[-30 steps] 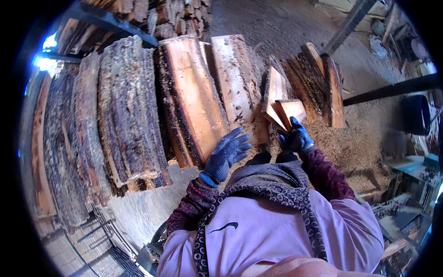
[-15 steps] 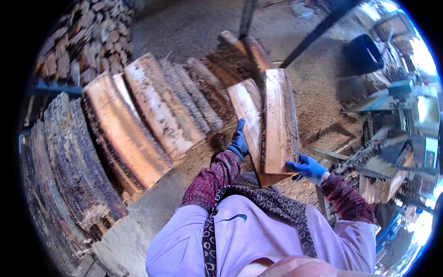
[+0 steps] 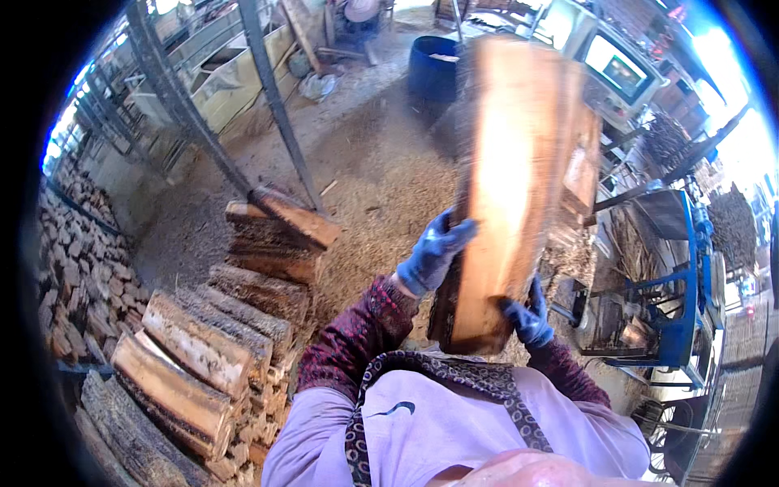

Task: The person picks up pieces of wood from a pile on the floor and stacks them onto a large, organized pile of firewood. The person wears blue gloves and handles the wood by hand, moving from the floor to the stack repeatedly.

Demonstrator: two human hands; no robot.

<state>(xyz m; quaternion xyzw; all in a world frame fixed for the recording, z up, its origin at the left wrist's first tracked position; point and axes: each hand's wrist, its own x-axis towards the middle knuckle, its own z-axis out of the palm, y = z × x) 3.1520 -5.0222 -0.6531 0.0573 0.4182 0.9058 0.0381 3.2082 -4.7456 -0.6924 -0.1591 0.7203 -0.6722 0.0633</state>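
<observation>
A long split wood slab (image 3: 507,203) is held up in front of my chest, its pale face toward me and its far end blurred by motion. Dark bark or a second piece shows beneath its left side; I cannot tell which. My left hand (image 3: 436,253), in a blue glove, grips the left edge with the thumb on the slab's face. On the lower right edge, my right hand (image 3: 529,316), also blue-gloved, is closed around the wood. Parts of the fingers on both hands are hidden behind the slab.
Stacked slabs (image 3: 174,385) stand at my left, with a heap of wood chunks (image 3: 81,276) beyond. A metal post (image 3: 280,105) rises behind the stack. A dark blue barrel (image 3: 430,77) is ahead; a blue metal frame (image 3: 690,292) stands right. Sawdust covers the floor (image 3: 365,195).
The view has swung to the right, so the stack sits lower left. The wood has been raised and now looks larger; my left hand has moved higher along its edge.
</observation>
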